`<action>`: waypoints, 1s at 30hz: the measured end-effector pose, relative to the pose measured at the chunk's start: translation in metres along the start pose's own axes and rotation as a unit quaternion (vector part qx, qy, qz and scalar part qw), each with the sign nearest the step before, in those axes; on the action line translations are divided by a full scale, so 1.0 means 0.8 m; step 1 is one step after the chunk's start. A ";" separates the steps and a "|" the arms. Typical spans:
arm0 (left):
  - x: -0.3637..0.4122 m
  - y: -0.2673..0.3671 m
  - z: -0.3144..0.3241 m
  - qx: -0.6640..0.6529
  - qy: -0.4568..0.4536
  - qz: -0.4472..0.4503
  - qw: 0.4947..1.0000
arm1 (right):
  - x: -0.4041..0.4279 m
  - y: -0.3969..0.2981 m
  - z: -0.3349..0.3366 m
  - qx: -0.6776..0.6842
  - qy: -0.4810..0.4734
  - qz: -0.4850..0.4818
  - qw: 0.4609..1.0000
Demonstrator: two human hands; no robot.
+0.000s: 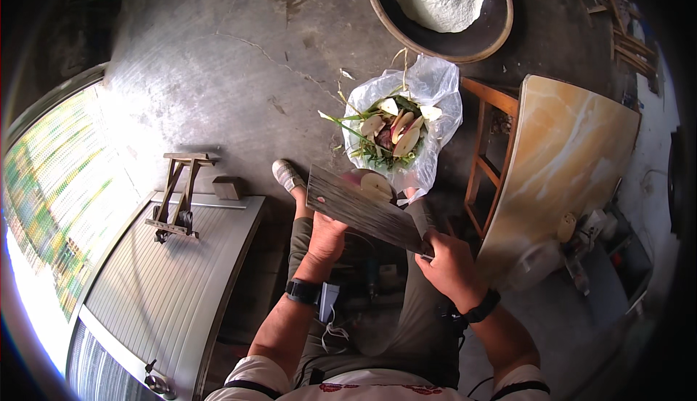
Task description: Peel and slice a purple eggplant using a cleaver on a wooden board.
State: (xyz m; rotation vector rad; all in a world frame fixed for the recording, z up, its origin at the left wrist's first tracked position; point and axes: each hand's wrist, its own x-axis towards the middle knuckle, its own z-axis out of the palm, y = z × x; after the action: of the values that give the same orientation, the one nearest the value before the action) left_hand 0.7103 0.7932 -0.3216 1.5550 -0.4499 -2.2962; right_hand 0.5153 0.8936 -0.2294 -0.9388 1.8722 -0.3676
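My right hand (449, 267) is closed on the handle of a wide-bladed cleaver (362, 210). The blade slants up to the left across my lap. Behind the blade, my left hand (328, 235) holds a purple-skinned root vegetable or fruit (375, 184) with a pale cut face; the fingers are mostly hidden by the blade. Just beyond, a clear plastic bag (442, 82) stands open on the floor, holding cut slices (407, 141) with pale flesh and reddish skin, and green stalks and trimmings (378, 156).
A large dark basin (509, 20) of white powder stands beyond the bag. To the right is a marble-patterned table (577, 145) with a wooden frame (490, 169) beside it. A ribbed door panel (163, 276) and a small folding wooden stool (182, 197) are at the left.
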 end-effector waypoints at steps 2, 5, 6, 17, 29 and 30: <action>-0.002 -0.004 -0.004 -0.003 0.000 0.003 1.000 | -0.006 0.000 -0.005 -0.004 -0.027 0.012 1.000; 0.001 -0.013 -0.012 -0.033 -0.010 -0.004 0.999 | -0.009 0.001 -0.006 -0.025 -0.021 0.000 0.999; 0.000 -0.015 -0.014 -0.046 -0.015 -0.009 0.999 | -0.008 0.000 -0.006 -0.025 -0.022 0.001 0.999; -0.009 -0.011 0.000 -0.002 0.034 0.008 0.999 | 0.026 -0.016 0.022 -0.065 -0.001 0.015 0.998; 0.001 -0.011 0.021 0.270 0.116 0.124 0.948 | 0.045 -0.005 0.057 -0.024 -0.004 0.149 0.989; 0.000 -0.016 0.024 0.298 0.105 0.135 0.939 | 0.048 -0.004 0.055 -0.024 -0.004 0.150 0.988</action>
State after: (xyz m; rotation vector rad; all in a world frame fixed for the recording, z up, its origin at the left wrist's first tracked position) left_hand 0.6912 0.8059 -0.3199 1.8300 -1.3022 -1.8426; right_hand 0.5459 0.8697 -0.2731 -0.6745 1.9865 -0.1359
